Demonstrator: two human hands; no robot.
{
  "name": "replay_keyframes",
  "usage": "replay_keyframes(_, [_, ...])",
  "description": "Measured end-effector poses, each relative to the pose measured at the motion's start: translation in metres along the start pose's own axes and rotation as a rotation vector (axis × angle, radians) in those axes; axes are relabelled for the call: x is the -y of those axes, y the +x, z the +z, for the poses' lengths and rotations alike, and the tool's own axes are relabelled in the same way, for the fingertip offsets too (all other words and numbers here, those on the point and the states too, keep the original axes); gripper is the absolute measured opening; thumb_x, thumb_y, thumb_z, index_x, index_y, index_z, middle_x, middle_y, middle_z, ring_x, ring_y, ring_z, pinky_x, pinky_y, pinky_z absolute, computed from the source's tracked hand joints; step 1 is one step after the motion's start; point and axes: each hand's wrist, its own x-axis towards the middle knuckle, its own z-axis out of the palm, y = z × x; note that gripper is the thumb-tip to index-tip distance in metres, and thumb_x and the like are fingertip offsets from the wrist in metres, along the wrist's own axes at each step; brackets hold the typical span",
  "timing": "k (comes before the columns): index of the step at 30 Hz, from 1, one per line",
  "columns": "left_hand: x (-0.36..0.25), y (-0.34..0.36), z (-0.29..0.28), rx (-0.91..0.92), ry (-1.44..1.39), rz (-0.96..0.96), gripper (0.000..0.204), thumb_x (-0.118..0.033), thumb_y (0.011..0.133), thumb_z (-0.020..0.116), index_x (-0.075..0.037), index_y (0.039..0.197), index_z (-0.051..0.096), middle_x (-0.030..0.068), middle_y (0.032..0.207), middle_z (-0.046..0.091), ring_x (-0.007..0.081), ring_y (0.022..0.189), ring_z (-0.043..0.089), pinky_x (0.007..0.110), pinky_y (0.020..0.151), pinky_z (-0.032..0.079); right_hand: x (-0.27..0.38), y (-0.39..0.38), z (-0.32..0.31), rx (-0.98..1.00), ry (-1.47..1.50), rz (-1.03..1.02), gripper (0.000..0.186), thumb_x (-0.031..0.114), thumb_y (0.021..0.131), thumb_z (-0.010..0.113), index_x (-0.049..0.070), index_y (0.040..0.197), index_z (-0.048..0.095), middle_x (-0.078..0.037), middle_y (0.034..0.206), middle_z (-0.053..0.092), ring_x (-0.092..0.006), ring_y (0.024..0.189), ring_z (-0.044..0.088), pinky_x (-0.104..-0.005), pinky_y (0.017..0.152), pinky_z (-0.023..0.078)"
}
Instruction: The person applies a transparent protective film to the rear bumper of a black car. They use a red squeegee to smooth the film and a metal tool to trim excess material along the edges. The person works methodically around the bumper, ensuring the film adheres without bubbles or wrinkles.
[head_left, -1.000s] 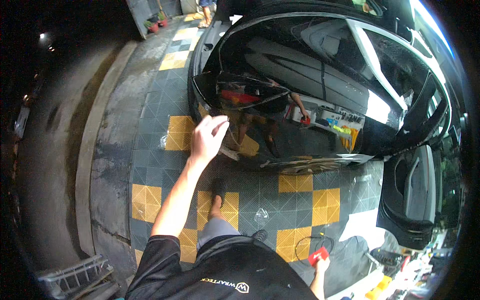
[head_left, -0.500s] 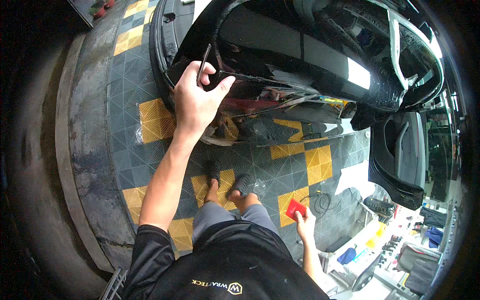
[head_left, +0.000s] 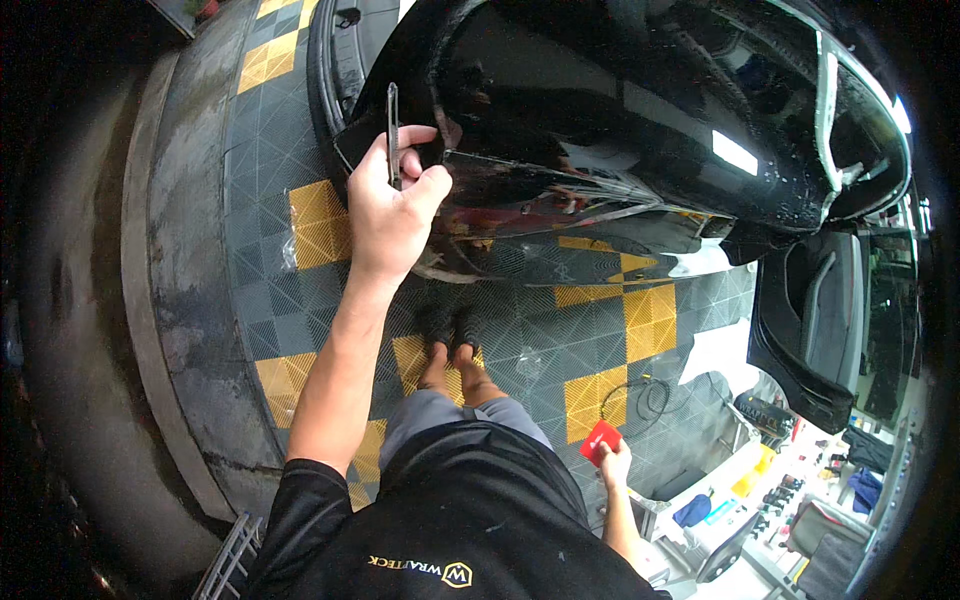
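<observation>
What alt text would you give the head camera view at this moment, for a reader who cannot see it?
A person's left hand holds a thin dark strip at the edge of a glossy black car body panel. The right hand hangs low at their side with a small red card-like tool. They stand on a grey and yellow tiled floor.
</observation>
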Motion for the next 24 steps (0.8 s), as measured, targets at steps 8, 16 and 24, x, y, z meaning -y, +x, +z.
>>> replay_keyframes(8, [-0.010, -0.003, -0.011, 0.073, -0.042, -0.076, 0.016, -0.007, 0.097, 0.070, 0.004, 0.108, 0.071, -0.0081, 0.079, 0.052, -0.0007, 0.067, 0.047, 0.016, 0.059, 0.038, 0.061, 0.029, 0.030, 0.150, -0.025, -0.053, 0.028, -0.003, 0.094, 0.064, -0.005, 0.122, 0.066, -0.012, 0.109, 0.074, -0.0172, 0.098, 0.069, -0.0325, 0.092, 0.053])
replay_keyframes(16, [-0.008, -0.014, -0.012, -0.015, 0.261, 0.049, 0.021, -0.014, 0.089, 0.082, -0.004, 0.105, 0.073, -0.0052, 0.084, 0.054, 0.0023, 0.073, 0.046, 0.019, 0.062, 0.039, 0.065, 0.044, 0.040, 0.193, 0.058, -0.068, 0.026, -0.003, 0.096, 0.064, -0.004, 0.122, 0.065, -0.012, 0.112, 0.074, -0.0161, 0.099, 0.069, -0.0318, 0.090, 0.054])
replay_keyframes(24, [0.000, -0.030, -0.005, -0.124, 0.324, 0.066, 0.026, -0.008, 0.085, 0.084, -0.004, 0.109, 0.073, -0.0035, 0.090, 0.062, 0.0004, 0.064, 0.038, 0.018, 0.054, 0.033, 0.024, 0.048, 0.031, 0.167, 0.002, 0.005, 0.028, -0.004, 0.096, 0.063, -0.004, 0.124, 0.065, -0.012, 0.110, 0.075, -0.0168, 0.097, 0.069, -0.0322, 0.089, 0.054])
